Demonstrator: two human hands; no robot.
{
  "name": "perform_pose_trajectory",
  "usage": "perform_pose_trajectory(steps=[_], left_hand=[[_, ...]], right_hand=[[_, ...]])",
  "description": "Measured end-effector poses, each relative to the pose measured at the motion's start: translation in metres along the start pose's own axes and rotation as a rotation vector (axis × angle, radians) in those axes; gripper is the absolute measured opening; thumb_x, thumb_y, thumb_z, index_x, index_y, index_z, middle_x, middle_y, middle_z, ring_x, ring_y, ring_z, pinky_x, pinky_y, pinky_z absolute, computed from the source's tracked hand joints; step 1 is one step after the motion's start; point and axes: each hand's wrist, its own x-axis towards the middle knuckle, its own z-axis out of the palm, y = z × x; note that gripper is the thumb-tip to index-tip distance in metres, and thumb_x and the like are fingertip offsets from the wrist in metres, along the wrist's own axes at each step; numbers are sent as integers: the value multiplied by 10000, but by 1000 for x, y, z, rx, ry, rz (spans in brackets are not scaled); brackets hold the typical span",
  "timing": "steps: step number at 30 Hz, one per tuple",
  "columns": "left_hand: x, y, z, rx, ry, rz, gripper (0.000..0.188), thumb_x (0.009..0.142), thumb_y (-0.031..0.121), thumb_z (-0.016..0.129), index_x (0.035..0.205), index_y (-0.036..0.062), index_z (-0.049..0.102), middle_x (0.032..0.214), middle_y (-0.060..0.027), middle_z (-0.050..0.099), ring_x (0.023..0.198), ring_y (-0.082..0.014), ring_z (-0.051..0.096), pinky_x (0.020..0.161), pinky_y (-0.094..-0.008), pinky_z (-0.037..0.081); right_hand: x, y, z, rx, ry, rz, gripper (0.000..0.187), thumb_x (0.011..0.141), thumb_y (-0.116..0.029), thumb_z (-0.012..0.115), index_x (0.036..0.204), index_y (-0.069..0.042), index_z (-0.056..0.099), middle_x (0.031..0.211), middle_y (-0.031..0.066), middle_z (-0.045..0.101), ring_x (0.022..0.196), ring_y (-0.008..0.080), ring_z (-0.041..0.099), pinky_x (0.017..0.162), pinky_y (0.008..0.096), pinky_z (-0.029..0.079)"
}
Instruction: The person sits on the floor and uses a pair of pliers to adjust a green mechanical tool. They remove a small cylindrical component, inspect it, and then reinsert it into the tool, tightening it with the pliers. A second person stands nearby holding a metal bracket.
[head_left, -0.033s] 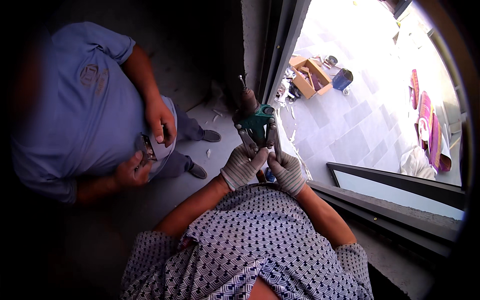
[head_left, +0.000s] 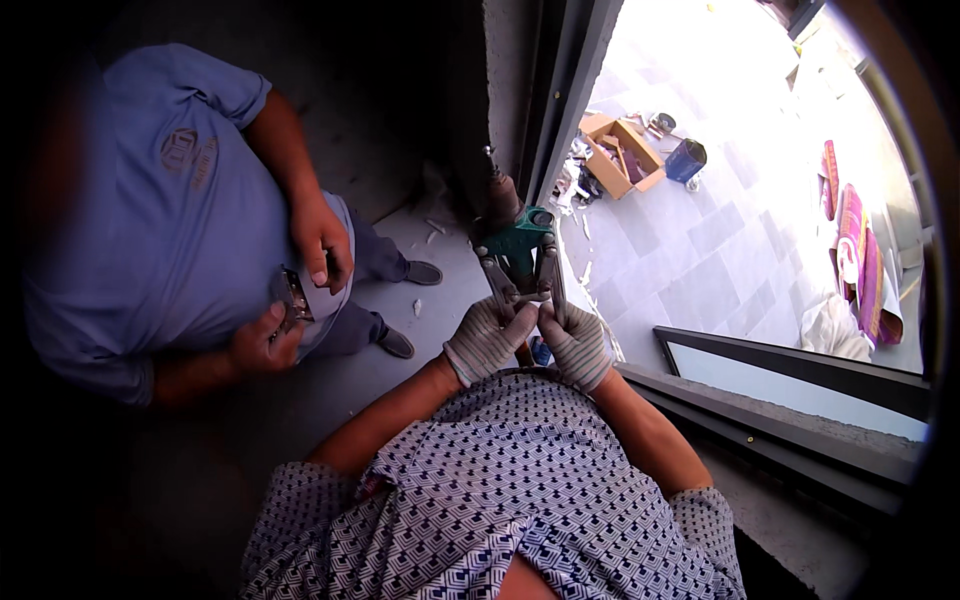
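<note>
Before me I hold a green two-lever hand tool (head_left: 520, 238), which looks like a hand riveter. Its brown tapered nose points away from me, with a thin metal stem (head_left: 492, 160) sticking out of the end. My left hand (head_left: 486, 342), in a striped knit glove, is closed round the lower end of the left metal lever. On the right lever my gloved right hand (head_left: 577, 345) is closed in the same way. Both thumbs point inward, close together, and a short pale bar shows just above them. The levers' lower ends are hidden by the gloves.
At my left stands a person in a blue shirt (head_left: 170, 240), holding a small box of metal pieces (head_left: 295, 297). A dark door frame (head_left: 580, 90) rises ahead. Outside are a cardboard box (head_left: 610, 180), a blue bucket (head_left: 685, 160) and a purple roll (head_left: 865, 270). A framed glass panel (head_left: 790, 385) lies at right.
The tool has shifted slightly to the right, its nose turning a little that way. A pale bar shows more clearly above my thumbs. Both hands keep their hold; the other person looks unchanged.
</note>
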Motion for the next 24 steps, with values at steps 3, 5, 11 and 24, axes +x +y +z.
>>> perform_pose_trajectory(steps=[3,5,11,24], left_hand=[[-6,-9,4,-246,-72,97,320,1079,192,513,1315,4,618,787,42,585,667,-26,524,641,-237,474],[-7,-11,-3,-183,55,96,293,1071,198,536,1249,1,660,699,80,485,631,-14,458,615,-217,434],[-12,-16,-74,363,253,264,259,1018,162,580,1224,43,682,674,47,550,595,-40,486,572,-247,427],[-41,19,-117,875,224,173,311,913,120,642,1223,91,651,795,-154,701,749,-346,705,683,-427,553]], right_hand=[[6,-5,-5,-105,92,-6,356,1049,-299,602,828,-25,656,715,-78,550,711,32,479,629,243,416],[11,1,-16,-152,219,-41,382,1032,-270,620,755,-7,614,668,-77,489,671,32,424,576,258,381],[35,0,-103,-649,263,-320,253,933,-168,705,745,-38,596,599,151,452,530,169,416,513,344,398],[55,-53,-185,-1355,130,-549,258,887,-226,754,748,-67,607,594,171,560,543,381,587,510,448,461]])
